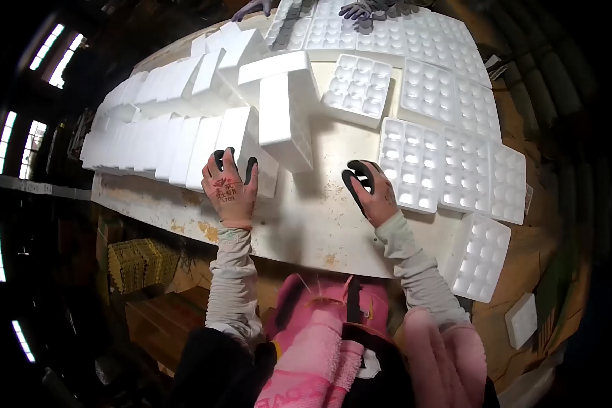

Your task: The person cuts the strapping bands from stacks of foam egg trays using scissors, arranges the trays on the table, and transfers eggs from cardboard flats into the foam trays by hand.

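Note:
My left hand (230, 190), in a pink work glove with black fingertips, has its fingers spread at the near end of a white foam block (246, 139) standing on edge. The fingertips overlap its lower side. My right hand (376, 192), gloved alike, hovers over the table with its fingers curved and apart, nothing between them. Right beside it lies a white foam tray (409, 163) with rows of round hollows facing up. Between and beyond my hands stands an upright foam block (285, 115), with another foam block (273, 66) at its top.
Rows of foam blocks (139, 149) stand packed on the left of the table (306, 238). More hollowed trays (466, 166) cover the right and far side. Across the table are another person's gloved hands (360, 12). Below the edge sit a cardboard box (166, 326) and yellow stacked material (139, 265).

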The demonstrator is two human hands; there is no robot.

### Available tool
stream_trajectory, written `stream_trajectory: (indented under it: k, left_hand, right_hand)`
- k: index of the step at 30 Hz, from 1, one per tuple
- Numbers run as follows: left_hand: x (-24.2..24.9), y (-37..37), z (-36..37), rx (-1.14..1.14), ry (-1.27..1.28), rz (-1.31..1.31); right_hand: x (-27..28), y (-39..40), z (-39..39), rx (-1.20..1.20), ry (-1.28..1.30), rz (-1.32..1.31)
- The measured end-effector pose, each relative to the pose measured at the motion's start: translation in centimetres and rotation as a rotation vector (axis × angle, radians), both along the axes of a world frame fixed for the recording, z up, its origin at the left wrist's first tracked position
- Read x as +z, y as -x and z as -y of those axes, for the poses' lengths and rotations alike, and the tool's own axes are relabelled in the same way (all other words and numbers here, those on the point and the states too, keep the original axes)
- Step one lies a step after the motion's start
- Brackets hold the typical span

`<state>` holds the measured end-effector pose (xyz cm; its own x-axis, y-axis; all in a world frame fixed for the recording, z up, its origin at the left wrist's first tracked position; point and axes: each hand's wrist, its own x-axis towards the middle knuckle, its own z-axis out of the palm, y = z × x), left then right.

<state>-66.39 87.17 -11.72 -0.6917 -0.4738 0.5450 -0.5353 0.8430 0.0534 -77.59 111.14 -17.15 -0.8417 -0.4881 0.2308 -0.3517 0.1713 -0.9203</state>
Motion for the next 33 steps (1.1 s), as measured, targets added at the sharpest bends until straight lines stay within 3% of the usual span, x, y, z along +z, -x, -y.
stream_trajectory:
  k: [1, 2, 3, 5, 9, 11, 12, 16, 19, 23, 25, 27, 30, 31, 33]
  left_hand:
    - [-1.1, -0.4, 2.1, 0.079, 0.037, 0.091]
    - [-1.4, -0.5, 3.0, 0.116, 0.042, 0.134]
    - [-1.8, -0.7, 3.4, 0.137, 0.046, 0.183]
    - [-2.0, -1.1, 4.1, 0.081, 0.066, 0.187]
    - [-0.8, -3.6, 5.6, -0.174, 0.055, 0.012]
    - [2.4, -4.8, 6.5, -0.232, 0.089, -0.064]
    - [3.8, -5.6, 7.5, -0.334, -0.04, -0.112]
    - [3.1, -4.8, 8.8, -0.704, -0.431, -0.167]
    - [-1.3, -2.3, 3.3, -0.852, -0.53, 0.01]
    - [-12.9, 0.7, -4.6, -1.093, -0.764, 0.343]
    - [-14.7, 1.7, -7.7, -1.125, -0.81, 0.423]
    - [-16.0, 3.0, -9.6, -1.126, -0.708, 0.381]
    - [-17.0, 6.0, -11.1, -1.115, -0.617, 0.328]
    - [-17.4, 6.6, -11.4, -1.104, -0.603, 0.32]
    - [-18.0, 8.0, -12.2, -1.095, -0.574, 0.316]
  right_hand:
    - [-1.7, 1.8, 4.3, -0.063, -0.199, -0.788]
    - [-1.6, 3.1, 8.9, -0.022, -0.308, -0.655]
    - [0.4, 4.6, 13.0, 0.042, -0.385, 0.051]
    - [3.1, 3.7, 14.8, 0.028, -0.484, 0.326]
    - [1.9, -5.8, 8.0, -0.138, -0.224, 0.072]
    - [2.0, -11.2, 0.7, -0.076, -0.266, -0.145]
    - [3.0, -13.9, -2.5, -0.186, -0.271, -0.107]
    - [2.6, -21.8, -16.9, -0.402, -0.748, -0.362]
    - [-0.5, -25.2, -25.5, -0.422, -0.971, -0.408]
    - [-5.4, -24.2, -28.6, -0.332, -1.203, -0.473]
    - [-8.3, -23.5, -28.7, -0.374, -1.269, -0.435]
    - [-6.1, -22.1, -27.2, -0.341, -1.334, -0.399]
    - [-2.2, -17.8, -26.7, -0.376, -1.001, -0.45]
    - [-2.3, -14.7, -26.9, -0.483, -0.858, -0.447]
    - [-5.1, -6.5, -27.7, -0.794, -0.829, -0.384]
